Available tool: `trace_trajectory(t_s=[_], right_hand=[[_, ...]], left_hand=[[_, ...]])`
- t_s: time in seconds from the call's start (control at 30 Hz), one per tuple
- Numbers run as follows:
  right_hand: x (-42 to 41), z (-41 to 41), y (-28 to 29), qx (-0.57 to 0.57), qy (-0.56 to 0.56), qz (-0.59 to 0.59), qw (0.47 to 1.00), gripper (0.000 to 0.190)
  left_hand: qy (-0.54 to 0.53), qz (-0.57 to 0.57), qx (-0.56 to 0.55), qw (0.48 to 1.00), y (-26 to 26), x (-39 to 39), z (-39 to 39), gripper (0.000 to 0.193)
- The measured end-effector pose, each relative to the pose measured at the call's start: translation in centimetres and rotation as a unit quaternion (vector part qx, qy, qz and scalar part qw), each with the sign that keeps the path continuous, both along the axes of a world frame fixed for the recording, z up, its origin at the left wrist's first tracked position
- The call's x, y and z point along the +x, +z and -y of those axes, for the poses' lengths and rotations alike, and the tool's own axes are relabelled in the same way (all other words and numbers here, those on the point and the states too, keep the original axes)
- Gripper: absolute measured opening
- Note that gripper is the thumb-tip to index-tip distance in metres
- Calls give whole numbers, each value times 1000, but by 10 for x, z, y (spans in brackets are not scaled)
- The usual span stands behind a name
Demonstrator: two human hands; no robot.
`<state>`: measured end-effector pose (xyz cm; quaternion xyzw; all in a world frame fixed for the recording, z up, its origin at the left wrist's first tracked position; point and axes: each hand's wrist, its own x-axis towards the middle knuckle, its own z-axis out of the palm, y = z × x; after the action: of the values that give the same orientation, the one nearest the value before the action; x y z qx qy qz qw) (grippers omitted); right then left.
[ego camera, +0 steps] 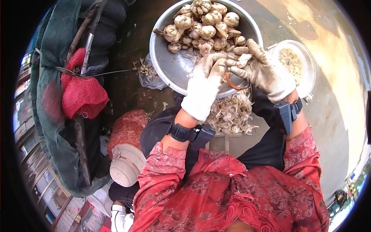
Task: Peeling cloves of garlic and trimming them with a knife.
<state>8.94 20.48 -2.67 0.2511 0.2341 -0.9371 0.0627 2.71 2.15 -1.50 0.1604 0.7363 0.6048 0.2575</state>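
In the head view, a wide metal basin holds a heap of garlic bulbs at its far side. Over its near right rim are both my gloved hands. My right hand, palm turned up, holds a pale garlic piece on its fingers. The fingers of my left hand reach down beside it, over the basin; what lies under those fingertips is hidden. An orange curved strip or handle shows just below my hands. Papery garlic skins are piled under the basin's near edge.
A white tub of peeled cloves stands at the right. Left of the basin lie a clear plastic bag with garlic bits and a red mesh sack. Another person in a pale hat is at lower left, near dark green netting.
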Motion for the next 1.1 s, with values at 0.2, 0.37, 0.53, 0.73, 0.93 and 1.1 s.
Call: trace_trajectory(t_s=[0.2,0.37,0.53,0.73,0.93,1.1], right_hand=[[-10,12,-1,-33,78,-82,993,34],[-3,22,-10,28,78,-52,995,29],[-7,32,7,349,144,-28,925,29],[-15,39,18,376,206,102,898,32],[-15,43,22,501,239,99,826,30],[-17,39,23,405,262,96,871,29]], left_hand=[[-76,-298,-111,945,-3,1,3,60],[-72,-303,-135,941,-17,-1,8,57],[-81,-269,-168,945,-18,-2,11,43],[-121,-225,-219,942,-11,7,14,31],[-144,-224,-206,942,-8,7,12,26],[-145,-246,-207,936,0,6,11,25]])
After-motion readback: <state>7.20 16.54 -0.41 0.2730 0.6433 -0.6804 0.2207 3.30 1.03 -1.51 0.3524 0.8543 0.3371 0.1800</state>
